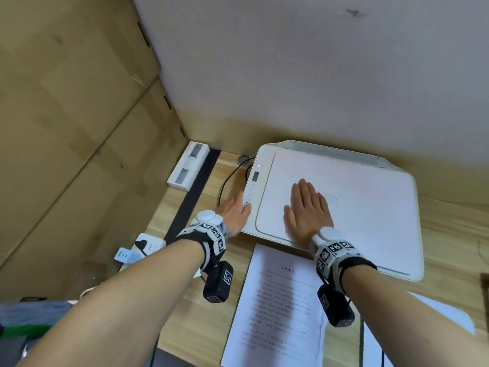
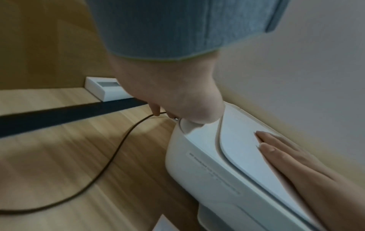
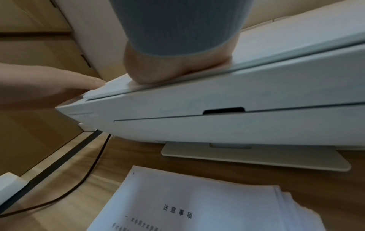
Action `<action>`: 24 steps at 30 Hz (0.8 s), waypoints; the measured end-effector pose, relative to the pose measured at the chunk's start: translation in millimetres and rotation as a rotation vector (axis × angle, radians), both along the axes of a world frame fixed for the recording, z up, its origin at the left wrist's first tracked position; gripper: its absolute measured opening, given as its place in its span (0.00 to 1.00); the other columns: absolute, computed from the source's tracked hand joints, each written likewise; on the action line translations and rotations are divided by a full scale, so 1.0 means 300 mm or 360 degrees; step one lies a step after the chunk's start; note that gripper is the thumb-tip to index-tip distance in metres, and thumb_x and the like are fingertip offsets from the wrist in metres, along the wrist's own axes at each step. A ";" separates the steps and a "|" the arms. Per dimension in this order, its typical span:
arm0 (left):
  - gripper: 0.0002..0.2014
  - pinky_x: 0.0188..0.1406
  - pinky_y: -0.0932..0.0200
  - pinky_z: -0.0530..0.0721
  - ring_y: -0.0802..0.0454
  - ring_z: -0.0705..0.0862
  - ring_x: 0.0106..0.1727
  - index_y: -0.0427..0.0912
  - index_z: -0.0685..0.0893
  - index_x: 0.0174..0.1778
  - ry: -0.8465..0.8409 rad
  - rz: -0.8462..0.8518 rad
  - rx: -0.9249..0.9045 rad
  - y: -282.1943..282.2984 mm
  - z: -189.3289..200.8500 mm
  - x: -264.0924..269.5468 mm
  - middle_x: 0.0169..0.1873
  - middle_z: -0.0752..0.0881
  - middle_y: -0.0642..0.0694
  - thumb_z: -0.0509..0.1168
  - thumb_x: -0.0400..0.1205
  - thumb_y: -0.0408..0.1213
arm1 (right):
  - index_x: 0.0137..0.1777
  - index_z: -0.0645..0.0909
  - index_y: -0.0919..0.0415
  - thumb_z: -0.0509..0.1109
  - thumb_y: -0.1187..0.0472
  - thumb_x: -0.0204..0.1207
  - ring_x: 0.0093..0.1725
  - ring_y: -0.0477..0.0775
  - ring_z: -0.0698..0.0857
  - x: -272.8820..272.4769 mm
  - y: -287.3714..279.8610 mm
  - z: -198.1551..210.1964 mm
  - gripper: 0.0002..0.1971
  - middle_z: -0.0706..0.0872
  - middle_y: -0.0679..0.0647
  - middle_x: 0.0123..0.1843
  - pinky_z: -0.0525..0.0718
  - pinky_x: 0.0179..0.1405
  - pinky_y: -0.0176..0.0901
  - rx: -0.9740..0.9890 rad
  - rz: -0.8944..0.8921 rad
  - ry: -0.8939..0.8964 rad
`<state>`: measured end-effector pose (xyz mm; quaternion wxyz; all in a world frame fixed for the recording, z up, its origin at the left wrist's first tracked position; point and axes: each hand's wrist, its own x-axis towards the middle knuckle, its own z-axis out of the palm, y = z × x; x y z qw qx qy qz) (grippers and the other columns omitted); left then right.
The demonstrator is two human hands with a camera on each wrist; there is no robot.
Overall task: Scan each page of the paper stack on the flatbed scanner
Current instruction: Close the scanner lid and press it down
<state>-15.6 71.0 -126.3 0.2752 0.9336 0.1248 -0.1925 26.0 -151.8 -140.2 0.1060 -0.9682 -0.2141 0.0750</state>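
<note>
Right hand point(image 1: 307, 207) spread flat on closed scanner lid point(image 1: 370, 202), left hand point(image 1: 234, 210) thumb pressed on control strip at scanner's left edge, other left fingers hidden, paper stack point(image 1: 275, 308) laid just before front edge

The scanner point(image 1: 370, 207) was white, its control strip carrying one small dark display. The paper stack point(image 1: 277, 308) was white with rows of black print. The desk point(image 1: 449, 229) showed pale wood grain — a black strip point(image 1: 193, 194) ran across it. Wrist bands point(image 1: 336, 254) wore black-and-white square markers — cuffs blue-grey.
</note>
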 end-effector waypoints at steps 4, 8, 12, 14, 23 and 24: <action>0.14 0.42 0.48 0.75 0.41 0.77 0.39 0.38 0.67 0.51 -0.0094 0.0363 -0.0235 -0.070 -0.020 0.055 0.39 0.77 0.40 0.47 0.89 0.47 | 0.89 0.46 0.60 0.43 0.45 0.88 0.89 0.57 0.44 0.000 -0.009 -0.017 0.34 0.45 0.57 0.91 0.46 0.87 0.55 0.0036 -0.0010 -0.0011; 0.18 0.50 0.50 0.73 0.30 0.79 0.56 0.32 0.69 0.62 -0.0137 0.0563 -0.0447 -0.095 -0.016 0.089 0.55 0.79 0.26 0.46 0.91 0.44 | 0.89 0.49 0.60 0.45 0.45 0.87 0.89 0.59 0.47 -0.003 -0.003 -0.018 0.34 0.48 0.58 0.90 0.48 0.87 0.56 0.0055 -0.0006 -0.0047; 0.13 0.27 0.64 0.68 0.42 0.73 0.37 0.36 0.69 0.49 -0.0214 0.0586 -0.0496 -0.094 -0.023 0.105 0.33 0.75 0.44 0.48 0.91 0.43 | 0.88 0.51 0.60 0.47 0.45 0.87 0.89 0.59 0.49 -0.001 -0.005 -0.026 0.33 0.50 0.59 0.90 0.51 0.86 0.57 0.0050 -0.0016 -0.0074; 0.12 0.26 0.58 0.64 0.48 0.71 0.32 0.40 0.68 0.46 -0.0257 0.0582 -0.0496 -0.087 -0.033 0.111 0.30 0.72 0.50 0.50 0.90 0.44 | 0.88 0.51 0.60 0.47 0.45 0.87 0.89 0.60 0.50 0.002 -0.006 -0.026 0.33 0.51 0.59 0.90 0.52 0.86 0.57 0.0054 -0.0017 -0.0076; 0.17 0.55 0.61 0.71 0.51 0.80 0.57 0.46 0.75 0.73 -0.0301 0.0572 -0.0704 -0.080 -0.042 0.112 0.61 0.83 0.51 0.50 0.91 0.43 | 0.88 0.54 0.60 0.50 0.46 0.86 0.89 0.60 0.52 0.005 -0.007 -0.020 0.33 0.53 0.59 0.90 0.54 0.86 0.58 0.0106 -0.0039 -0.0072; 0.17 0.54 0.61 0.71 0.50 0.80 0.57 0.46 0.74 0.73 -0.0311 0.0576 -0.0720 -0.078 -0.047 0.113 0.62 0.83 0.49 0.50 0.91 0.42 | 0.88 0.54 0.60 0.50 0.46 0.86 0.88 0.60 0.52 0.004 -0.006 -0.020 0.33 0.54 0.59 0.90 0.54 0.86 0.58 0.0115 -0.0039 -0.0073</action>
